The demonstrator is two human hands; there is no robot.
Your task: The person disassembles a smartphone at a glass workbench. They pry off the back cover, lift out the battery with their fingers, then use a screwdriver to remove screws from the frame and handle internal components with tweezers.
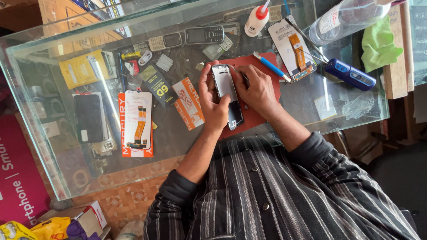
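Head view: I see my left hand (213,104) wrapped around an opened phone frame (227,95) above a red mat (260,113) on the glass desk (187,142). My right hand (257,91) pinches tweezers (240,74) into its top; repair looks midway, back uncovered.

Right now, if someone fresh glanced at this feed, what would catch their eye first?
Dead centre, the left hand grips an opened phone over a red mat, while the right hand works a thin tool into its top edge. Next comes the clutter on the glass table: a blue screwdriver and a glue bottle behind the hands, and orange-and-white parts packets at the left.
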